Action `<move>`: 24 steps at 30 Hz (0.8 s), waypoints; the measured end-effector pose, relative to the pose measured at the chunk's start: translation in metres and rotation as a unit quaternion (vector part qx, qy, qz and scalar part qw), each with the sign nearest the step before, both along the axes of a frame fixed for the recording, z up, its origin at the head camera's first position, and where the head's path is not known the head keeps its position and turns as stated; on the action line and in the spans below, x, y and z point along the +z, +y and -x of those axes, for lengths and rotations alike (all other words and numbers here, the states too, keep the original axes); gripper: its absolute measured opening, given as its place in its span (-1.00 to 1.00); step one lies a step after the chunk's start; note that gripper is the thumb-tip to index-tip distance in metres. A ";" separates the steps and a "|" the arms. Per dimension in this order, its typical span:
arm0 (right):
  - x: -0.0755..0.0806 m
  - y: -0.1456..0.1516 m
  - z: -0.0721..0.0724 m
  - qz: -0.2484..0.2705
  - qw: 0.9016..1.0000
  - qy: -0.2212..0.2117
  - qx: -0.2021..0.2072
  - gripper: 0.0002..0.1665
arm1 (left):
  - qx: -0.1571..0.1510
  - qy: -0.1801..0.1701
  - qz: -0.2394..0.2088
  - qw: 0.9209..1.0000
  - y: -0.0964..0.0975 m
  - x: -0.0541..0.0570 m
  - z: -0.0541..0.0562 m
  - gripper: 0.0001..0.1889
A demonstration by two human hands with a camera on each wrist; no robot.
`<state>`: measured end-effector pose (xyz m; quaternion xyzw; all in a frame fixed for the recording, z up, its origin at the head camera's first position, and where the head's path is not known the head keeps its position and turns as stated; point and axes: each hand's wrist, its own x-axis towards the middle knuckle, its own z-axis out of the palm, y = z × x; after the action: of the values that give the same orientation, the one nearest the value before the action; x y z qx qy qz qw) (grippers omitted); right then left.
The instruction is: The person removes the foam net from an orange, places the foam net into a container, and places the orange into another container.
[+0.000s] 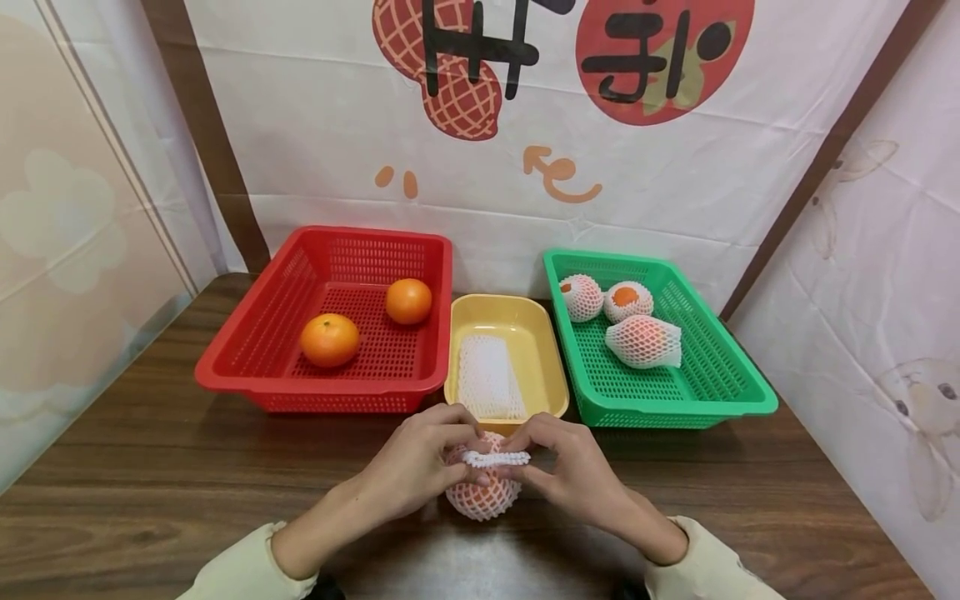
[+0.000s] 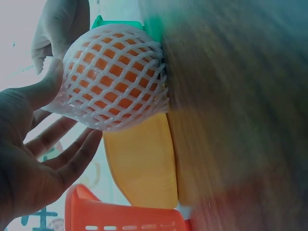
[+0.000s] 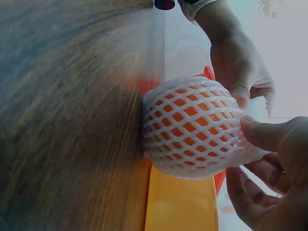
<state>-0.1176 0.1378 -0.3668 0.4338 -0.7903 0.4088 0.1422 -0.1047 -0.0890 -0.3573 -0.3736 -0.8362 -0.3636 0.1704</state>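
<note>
On the table in front of me stands an orange (image 3: 189, 126) covered by a white foam net sleeve (image 1: 483, 500); its colour shows through the mesh. My left hand (image 1: 420, 462) pinches the gathered top edge of the sleeve from the left. From the right, my right hand (image 1: 573, 468) pinches the same edge between thumb and fingers. In the left wrist view, the left thumb lies against the net (image 2: 115, 79), with the other fingers beyond it. The fruit's underside touches the wooden tabletop.
A red basket (image 1: 322, 385) at the left holds two bare oranges (image 1: 330, 340). Behind my hands, a yellow tray (image 1: 543, 358) contains flat foam nets (image 1: 483, 375). Three netted fruits (image 1: 641, 340) lie in the green basket (image 1: 675, 408) at right. A printed cloth (image 1: 315, 125) hangs behind.
</note>
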 end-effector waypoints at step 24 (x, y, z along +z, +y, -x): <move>0.004 -0.001 -0.003 0.002 1.000 -0.004 0.003 -0.82 | -0.003 -0.013 0.031 0.999 0.001 0.001 0.000 -0.64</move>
<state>-0.1150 0.1372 -0.3625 0.4339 -0.7890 0.4124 0.1386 -0.1051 -0.0881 -0.3559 -0.3763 -0.8480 -0.3430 0.1471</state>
